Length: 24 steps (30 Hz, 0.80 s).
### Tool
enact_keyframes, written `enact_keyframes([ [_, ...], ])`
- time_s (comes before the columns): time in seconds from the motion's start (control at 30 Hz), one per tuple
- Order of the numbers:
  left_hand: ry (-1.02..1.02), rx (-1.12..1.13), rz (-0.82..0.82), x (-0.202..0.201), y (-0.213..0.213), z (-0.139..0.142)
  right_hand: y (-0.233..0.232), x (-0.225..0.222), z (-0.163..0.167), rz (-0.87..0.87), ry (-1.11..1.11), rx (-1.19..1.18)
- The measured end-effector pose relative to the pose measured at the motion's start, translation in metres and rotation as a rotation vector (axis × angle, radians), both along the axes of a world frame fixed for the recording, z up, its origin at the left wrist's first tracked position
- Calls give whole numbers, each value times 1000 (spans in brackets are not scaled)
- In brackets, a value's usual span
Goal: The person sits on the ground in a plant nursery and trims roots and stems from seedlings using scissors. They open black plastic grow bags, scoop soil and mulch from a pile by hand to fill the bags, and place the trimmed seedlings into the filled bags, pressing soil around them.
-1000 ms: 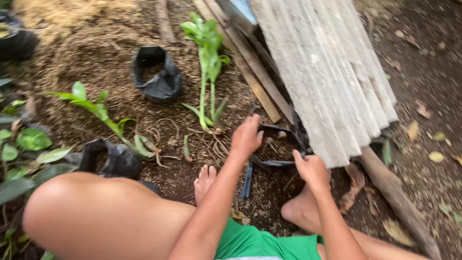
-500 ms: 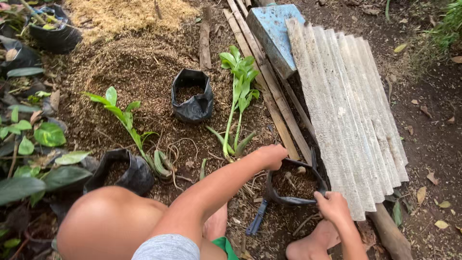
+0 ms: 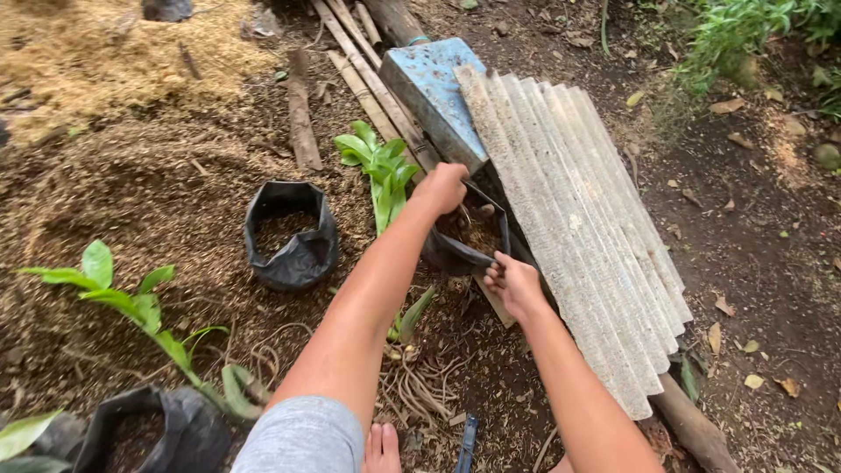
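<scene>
Gripping: left hand (image 3: 442, 188) closed on far rim of black grow bag (image 3: 464, 241), centre, beside corrugated sheet (image 3: 569, 228).
Right hand: (image 3: 514, 285) pinches near rim; fingertips hidden.
Bag contents: soil, partly hidden.
Seedling: (image 3: 381, 175) left of bag, stem behind forearm.

Left hand (image 3: 442, 187) reaching forward, fist-like grip, right hand (image 3: 512, 285) fingers pinched shut
</scene>
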State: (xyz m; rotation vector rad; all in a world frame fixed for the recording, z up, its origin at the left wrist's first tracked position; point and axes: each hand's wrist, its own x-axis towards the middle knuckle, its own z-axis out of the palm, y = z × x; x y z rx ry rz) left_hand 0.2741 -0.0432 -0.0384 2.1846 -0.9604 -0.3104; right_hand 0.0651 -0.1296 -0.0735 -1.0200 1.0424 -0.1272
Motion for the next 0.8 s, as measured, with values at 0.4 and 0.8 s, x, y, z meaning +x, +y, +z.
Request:
enact_keyframes([
  [0.4, -376, 94, -382, -25, 164, -4, 9, 16, -65, -276, -234, -95],
  [0.8, 287, 475, -59, -86, 219, -32, 6, 19, -47, -8, 348, -437],
])
